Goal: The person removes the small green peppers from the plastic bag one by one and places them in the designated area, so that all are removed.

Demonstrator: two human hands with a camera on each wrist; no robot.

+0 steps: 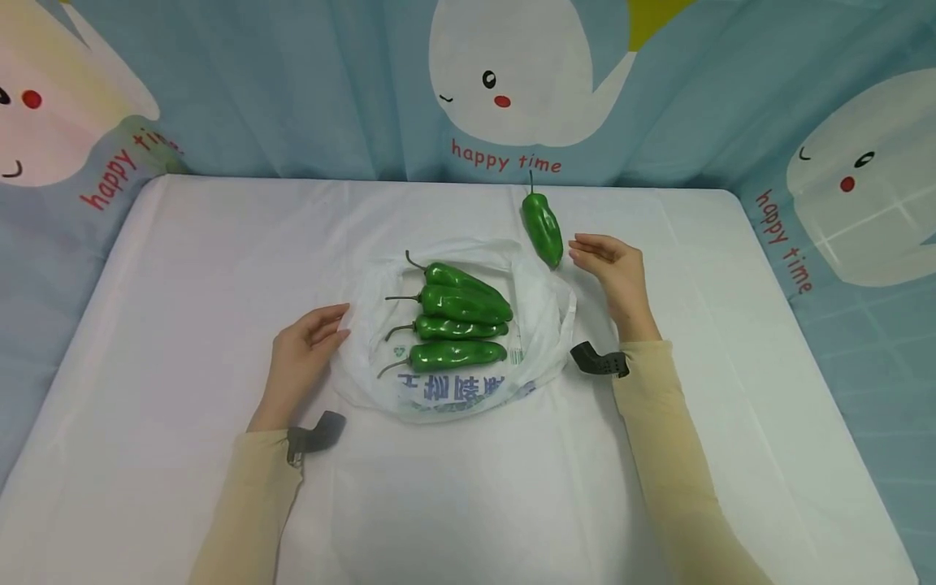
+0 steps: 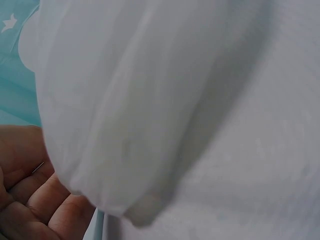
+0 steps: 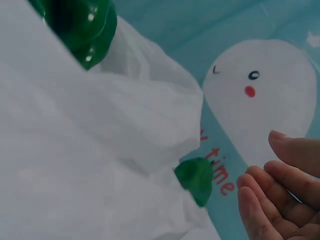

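A white translucent plastic bag [image 1: 543,329] lies spread open in the middle of the table, its rim rolled out in a ring. Several green peppers [image 1: 459,356] lie side by side in it, stems to the left. One more green pepper [image 1: 542,229] lies outside, behind the bag's right rim. My left hand [image 1: 305,349] is at the bag's left edge, fingers loosely bent and fingertips right at the plastic. My right hand [image 1: 613,272] is beside the lone pepper's lower end, fingers relaxed with nothing in them. In the right wrist view the bag hides most of that pepper [image 3: 196,179].
A white cloth covers the table [image 1: 453,504]. Blue curtains [image 1: 307,89] with printed whales stand along its back and sides. A dark wrist camera mount [image 1: 318,433] sits on the left sleeve and another mount [image 1: 600,360] on the right.
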